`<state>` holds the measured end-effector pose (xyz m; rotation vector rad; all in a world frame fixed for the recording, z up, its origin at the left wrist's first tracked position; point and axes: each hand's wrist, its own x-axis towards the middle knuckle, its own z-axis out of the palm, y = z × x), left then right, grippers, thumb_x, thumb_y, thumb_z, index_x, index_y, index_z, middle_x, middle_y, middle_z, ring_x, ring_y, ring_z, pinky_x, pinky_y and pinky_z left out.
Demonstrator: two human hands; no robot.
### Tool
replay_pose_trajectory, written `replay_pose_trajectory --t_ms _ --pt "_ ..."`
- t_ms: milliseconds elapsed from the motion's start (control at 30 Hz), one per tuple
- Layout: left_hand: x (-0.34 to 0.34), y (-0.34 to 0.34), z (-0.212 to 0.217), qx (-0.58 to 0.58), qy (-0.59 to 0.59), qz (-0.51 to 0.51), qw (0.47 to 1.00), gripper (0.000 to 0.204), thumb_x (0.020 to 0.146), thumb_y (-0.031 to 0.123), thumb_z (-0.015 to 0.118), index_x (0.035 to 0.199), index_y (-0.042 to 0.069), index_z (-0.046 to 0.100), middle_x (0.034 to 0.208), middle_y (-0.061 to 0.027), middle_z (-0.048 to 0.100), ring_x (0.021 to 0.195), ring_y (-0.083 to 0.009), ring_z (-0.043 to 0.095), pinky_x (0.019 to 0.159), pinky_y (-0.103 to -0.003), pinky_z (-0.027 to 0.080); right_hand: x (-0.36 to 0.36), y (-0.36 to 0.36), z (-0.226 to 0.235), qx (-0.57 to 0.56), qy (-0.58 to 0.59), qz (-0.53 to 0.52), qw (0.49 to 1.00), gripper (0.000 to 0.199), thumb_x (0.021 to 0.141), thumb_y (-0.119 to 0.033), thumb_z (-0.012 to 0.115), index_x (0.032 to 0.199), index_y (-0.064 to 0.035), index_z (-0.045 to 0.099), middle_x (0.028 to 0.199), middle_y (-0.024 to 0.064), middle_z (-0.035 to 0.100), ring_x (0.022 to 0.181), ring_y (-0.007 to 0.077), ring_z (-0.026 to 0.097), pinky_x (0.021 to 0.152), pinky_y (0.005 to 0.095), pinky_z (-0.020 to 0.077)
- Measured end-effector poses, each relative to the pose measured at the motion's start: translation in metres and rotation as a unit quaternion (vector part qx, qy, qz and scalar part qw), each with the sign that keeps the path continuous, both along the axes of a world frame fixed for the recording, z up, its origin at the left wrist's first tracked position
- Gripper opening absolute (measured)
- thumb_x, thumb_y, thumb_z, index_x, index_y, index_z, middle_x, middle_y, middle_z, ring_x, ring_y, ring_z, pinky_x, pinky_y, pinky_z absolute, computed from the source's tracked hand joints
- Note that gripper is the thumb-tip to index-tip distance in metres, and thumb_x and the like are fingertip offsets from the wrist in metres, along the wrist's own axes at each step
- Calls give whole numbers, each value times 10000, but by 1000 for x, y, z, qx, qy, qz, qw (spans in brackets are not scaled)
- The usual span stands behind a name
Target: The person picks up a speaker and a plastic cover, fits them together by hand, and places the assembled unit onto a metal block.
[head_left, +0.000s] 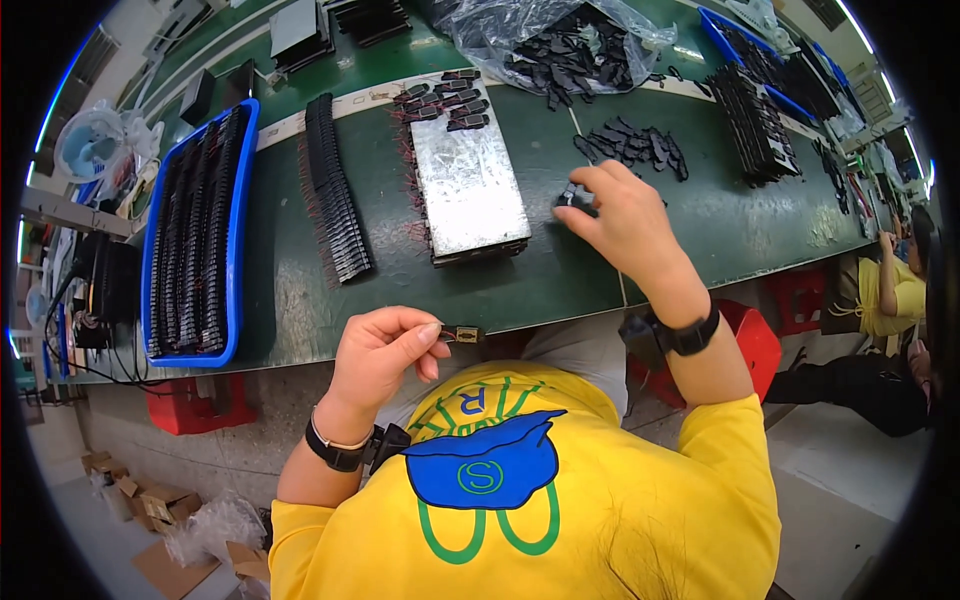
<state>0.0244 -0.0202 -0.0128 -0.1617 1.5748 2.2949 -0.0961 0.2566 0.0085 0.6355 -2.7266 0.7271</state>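
Note:
My left hand (385, 350) is closed in a pinch at the table's near edge. It holds thin wires, from which a small rectangular wired part (462, 334) with a gold-coloured face sticks out to the right. Farther right, my right hand (632, 215) has thumb and forefinger around a small black plastic piece (569, 197) over the green table; its other fingers are partly hidden. Just beyond that hand lies a loose group of similar black pieces (640, 145). Between the hands stands a silver metal-topped stack (465, 185), with several black wired parts (450, 100) on its far end.
Left of the stack runs a long row of black parts (335, 195) with red wires. A blue tray (236, 250) holds more rows. At the back, a clear plastic bag (480, 25) spills black pieces. Black stacked trays (750, 125) stand right; another person (885, 290) sits beyond.

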Motion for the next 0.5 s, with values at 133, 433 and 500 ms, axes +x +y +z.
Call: replay_pose_trajectory --t_ms 133,433,500 --pt "2 -2 3 8 -10 -25 1000 128 890 68 605 958 -33 644 778 -115 675 593 -113 615 548 -235 524 -17 -2 1 124 -16 25 992 230 738 -117 678 937 -10 633 811 141 607 725 325 606 642 388 498" --pt "6 -9 2 7 5 -35 999 119 890 56 602 956 -34 645 785 -112 678 597 -108 616 555 -234 526 3 7 -2 77 -15 120 990 209 758 -7 593 964 -5 627 812 148 616 776 339 609 713 396 503" --pt "4 -8 3 4 3 -40 999 119 890 55 602 957 -33 645 786 -110 677 600 -107 616 558 -234 526 5 14 3 33 -63 120 990 198 763 -2 593 958 -3 629 822 147 616 776 339 607 716 394 502"
